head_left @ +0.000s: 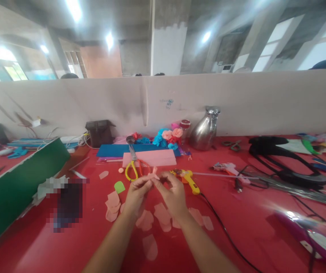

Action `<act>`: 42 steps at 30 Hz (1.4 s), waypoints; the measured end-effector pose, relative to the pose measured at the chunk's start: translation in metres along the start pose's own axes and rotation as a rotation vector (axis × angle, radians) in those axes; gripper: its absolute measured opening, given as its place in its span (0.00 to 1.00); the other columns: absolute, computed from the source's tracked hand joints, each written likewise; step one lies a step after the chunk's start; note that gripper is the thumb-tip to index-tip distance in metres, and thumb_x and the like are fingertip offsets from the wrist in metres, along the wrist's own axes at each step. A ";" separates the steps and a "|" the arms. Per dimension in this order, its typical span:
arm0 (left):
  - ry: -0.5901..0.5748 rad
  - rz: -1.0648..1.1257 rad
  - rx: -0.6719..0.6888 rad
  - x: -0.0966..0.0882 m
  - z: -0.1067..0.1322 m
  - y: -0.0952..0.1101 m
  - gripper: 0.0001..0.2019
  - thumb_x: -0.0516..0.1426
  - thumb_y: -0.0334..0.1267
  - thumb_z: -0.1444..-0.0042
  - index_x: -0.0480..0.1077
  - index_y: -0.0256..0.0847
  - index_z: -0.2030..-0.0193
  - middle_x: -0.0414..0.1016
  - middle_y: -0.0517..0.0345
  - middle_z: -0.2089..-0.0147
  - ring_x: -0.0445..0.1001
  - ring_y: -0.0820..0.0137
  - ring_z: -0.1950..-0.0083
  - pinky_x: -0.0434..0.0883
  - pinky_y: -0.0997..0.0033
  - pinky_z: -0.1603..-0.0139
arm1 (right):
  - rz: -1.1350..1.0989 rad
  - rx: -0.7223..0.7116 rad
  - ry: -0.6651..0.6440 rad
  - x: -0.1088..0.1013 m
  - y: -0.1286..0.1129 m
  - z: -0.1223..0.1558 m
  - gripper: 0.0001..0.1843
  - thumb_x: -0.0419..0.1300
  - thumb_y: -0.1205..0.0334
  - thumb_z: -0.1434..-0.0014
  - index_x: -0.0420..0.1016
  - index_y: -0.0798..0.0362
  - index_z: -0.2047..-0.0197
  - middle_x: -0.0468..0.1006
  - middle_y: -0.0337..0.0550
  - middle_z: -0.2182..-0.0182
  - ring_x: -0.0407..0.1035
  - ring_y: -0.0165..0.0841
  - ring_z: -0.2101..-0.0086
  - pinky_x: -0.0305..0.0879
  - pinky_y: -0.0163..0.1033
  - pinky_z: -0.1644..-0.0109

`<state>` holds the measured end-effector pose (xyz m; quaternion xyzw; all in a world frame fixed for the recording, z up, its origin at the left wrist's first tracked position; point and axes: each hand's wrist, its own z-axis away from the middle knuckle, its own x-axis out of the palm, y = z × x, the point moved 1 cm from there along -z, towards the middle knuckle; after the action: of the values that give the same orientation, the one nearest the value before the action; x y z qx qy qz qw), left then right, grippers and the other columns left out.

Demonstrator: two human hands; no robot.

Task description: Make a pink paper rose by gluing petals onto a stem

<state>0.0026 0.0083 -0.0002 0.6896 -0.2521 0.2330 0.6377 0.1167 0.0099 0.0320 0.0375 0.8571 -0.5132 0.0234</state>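
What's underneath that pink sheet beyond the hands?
A blue sheet, showing left of and behind the pink sheet, seems to run beneath it; anything else there is covered.

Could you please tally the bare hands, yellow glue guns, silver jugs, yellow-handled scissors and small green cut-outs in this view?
Bare hands: 2 (left hand, right hand)
Yellow glue gun: 1
Silver jug: 1
Yellow-handled scissors: 1
Small green cut-out: 1
Total: 6
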 end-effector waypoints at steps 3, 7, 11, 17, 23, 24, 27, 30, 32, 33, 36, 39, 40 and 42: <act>-0.010 0.031 -0.020 -0.001 -0.001 -0.002 0.06 0.64 0.34 0.57 0.77 0.41 0.69 0.78 0.59 0.69 0.68 0.79 0.70 0.64 0.78 0.65 | 0.008 -0.014 -0.021 0.000 -0.002 0.000 0.04 0.61 0.61 0.47 0.70 0.51 0.71 0.72 0.36 0.74 0.66 0.29 0.71 0.64 0.34 0.65; -0.009 0.096 -0.062 -0.001 -0.001 0.000 0.05 0.65 0.35 0.58 0.77 0.40 0.71 0.76 0.60 0.72 0.68 0.79 0.72 0.65 0.78 0.65 | 0.035 -0.053 -0.060 0.000 -0.005 0.000 0.04 0.60 0.62 0.46 0.70 0.51 0.71 0.72 0.37 0.74 0.66 0.30 0.71 0.64 0.35 0.65; -0.008 0.123 -0.099 -0.002 0.000 0.003 0.05 0.65 0.34 0.59 0.75 0.39 0.73 0.75 0.60 0.73 0.69 0.77 0.71 0.66 0.77 0.64 | 0.071 -0.121 -0.093 0.001 -0.008 0.001 0.03 0.60 0.63 0.46 0.70 0.51 0.70 0.72 0.37 0.73 0.66 0.29 0.71 0.64 0.35 0.65; -0.016 0.180 -0.130 -0.002 0.001 0.006 0.05 0.65 0.33 0.58 0.73 0.38 0.74 0.73 0.62 0.75 0.70 0.78 0.71 0.65 0.79 0.64 | 0.081 -0.181 -0.127 0.003 -0.012 0.003 0.02 0.59 0.65 0.46 0.71 0.51 0.70 0.72 0.37 0.73 0.66 0.29 0.70 0.63 0.35 0.65; -0.018 0.132 -0.119 0.000 0.002 0.006 0.08 0.64 0.34 0.58 0.71 0.41 0.71 0.73 0.62 0.72 0.70 0.76 0.68 0.65 0.76 0.62 | 0.119 -0.180 -0.088 0.003 -0.016 0.005 0.04 0.57 0.63 0.45 0.72 0.50 0.71 0.73 0.38 0.73 0.66 0.31 0.71 0.63 0.36 0.66; -0.015 0.121 -0.119 0.001 0.002 0.006 0.08 0.64 0.35 0.58 0.71 0.41 0.71 0.72 0.62 0.72 0.70 0.76 0.69 0.65 0.76 0.63 | 0.133 -0.182 -0.078 0.003 -0.016 0.005 0.04 0.57 0.63 0.45 0.72 0.50 0.71 0.72 0.39 0.73 0.66 0.31 0.71 0.63 0.37 0.66; -0.006 0.107 -0.120 0.003 0.001 0.007 0.08 0.64 0.35 0.57 0.71 0.41 0.70 0.71 0.62 0.70 0.68 0.78 0.70 0.64 0.76 0.65 | 0.117 -0.142 -0.032 0.002 -0.016 0.005 0.04 0.57 0.61 0.45 0.71 0.50 0.70 0.72 0.39 0.73 0.66 0.31 0.71 0.64 0.37 0.65; 0.000 0.122 -0.118 0.002 0.000 0.007 0.08 0.64 0.35 0.56 0.71 0.40 0.68 0.69 0.62 0.72 0.65 0.80 0.73 0.63 0.78 0.69 | 0.007 -0.038 0.035 0.000 -0.010 0.003 0.04 0.58 0.60 0.46 0.70 0.51 0.69 0.72 0.39 0.73 0.66 0.31 0.71 0.64 0.36 0.66; 0.004 0.123 -0.118 0.001 0.000 0.008 0.07 0.64 0.35 0.56 0.72 0.39 0.68 0.68 0.62 0.74 0.64 0.80 0.73 0.61 0.79 0.71 | -0.062 0.038 0.076 -0.001 -0.005 0.000 0.05 0.59 0.60 0.46 0.69 0.52 0.68 0.71 0.38 0.73 0.66 0.30 0.72 0.64 0.35 0.67; 0.008 0.120 -0.118 0.001 -0.001 0.009 0.07 0.63 0.34 0.55 0.72 0.38 0.68 0.68 0.62 0.74 0.63 0.80 0.73 0.61 0.80 0.71 | -0.082 0.073 0.090 -0.002 -0.002 -0.001 0.05 0.59 0.59 0.46 0.69 0.52 0.68 0.71 0.38 0.73 0.66 0.30 0.73 0.63 0.35 0.68; 0.031 0.097 -0.102 0.000 -0.002 0.011 0.07 0.63 0.34 0.56 0.73 0.38 0.67 0.68 0.61 0.74 0.64 0.81 0.73 0.60 0.80 0.71 | -0.099 0.164 0.099 -0.002 0.004 -0.005 0.07 0.60 0.58 0.47 0.68 0.52 0.68 0.71 0.37 0.75 0.65 0.29 0.75 0.62 0.34 0.70; 0.077 0.027 -0.079 -0.002 -0.003 0.011 0.08 0.64 0.35 0.57 0.74 0.39 0.67 0.69 0.62 0.74 0.64 0.80 0.73 0.60 0.80 0.70 | -0.121 0.206 0.102 -0.001 0.007 -0.009 0.07 0.60 0.58 0.48 0.69 0.52 0.68 0.71 0.37 0.75 0.63 0.28 0.76 0.61 0.34 0.70; 0.094 -0.007 -0.073 -0.002 -0.003 0.010 0.09 0.64 0.35 0.57 0.74 0.39 0.67 0.69 0.62 0.75 0.64 0.80 0.74 0.61 0.79 0.70 | -0.132 0.211 0.108 -0.001 0.008 -0.009 0.07 0.60 0.58 0.48 0.70 0.52 0.68 0.71 0.37 0.74 0.63 0.28 0.76 0.61 0.34 0.71; 0.127 -0.071 -0.061 -0.003 -0.003 0.009 0.10 0.64 0.36 0.58 0.74 0.39 0.66 0.70 0.62 0.74 0.64 0.80 0.74 0.61 0.79 0.69 | -0.156 0.219 0.116 -0.002 0.009 -0.010 0.08 0.60 0.57 0.48 0.70 0.52 0.67 0.71 0.37 0.74 0.63 0.28 0.76 0.61 0.34 0.71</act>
<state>-0.0058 0.0113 0.0049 0.6622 -0.1935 0.2456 0.6810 0.1191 0.0230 0.0293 0.0028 0.7961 -0.6011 -0.0703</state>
